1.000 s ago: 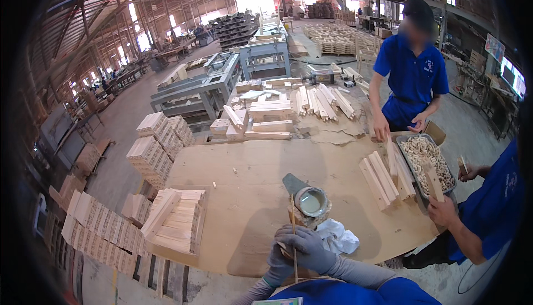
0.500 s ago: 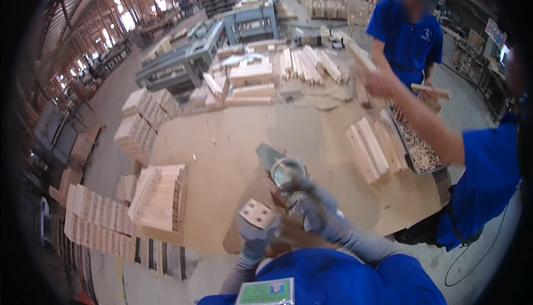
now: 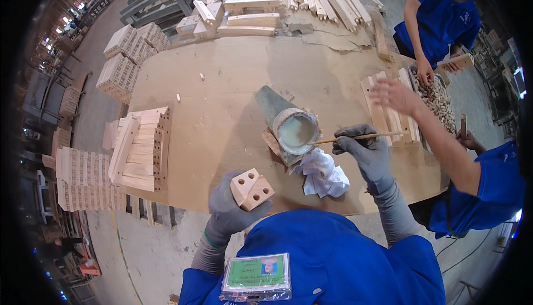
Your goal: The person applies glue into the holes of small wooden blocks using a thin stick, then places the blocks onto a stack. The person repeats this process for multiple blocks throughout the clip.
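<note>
My left hand (image 3: 223, 208), in a grey glove, is wrapped round two wooden pieces (image 3: 253, 189) held side by side, their end faces up with several round holes. In my gloved right hand (image 3: 367, 158) a thin wooden stick (image 3: 380, 135) is pinched between the fingers, lying almost level. Its far end reaches the rim of a round pot (image 3: 313, 117) of pale, milky liquid. Beneath my right hand, beside the pot, lies a crumpled white rag (image 3: 327, 178). A flat grey-green piece (image 3: 272, 104) sticks out behind the pot.
Drilled wooden pieces (image 3: 141, 155) are stacked at the table's left, with more stacks (image 3: 89, 180) beyond. Rails (image 3: 383, 105) and a tray of dowels (image 3: 438, 102) stand at the right. One co-worker's arm (image 3: 438, 133) reaches over the rails; another person (image 3: 438, 21) stands at the far right.
The view has tilted down. My right hand has moved right, off the pot, with the stick. The near co-worker's hand has come down over the rails; the far person's hand now reaches into the dowel tray.
</note>
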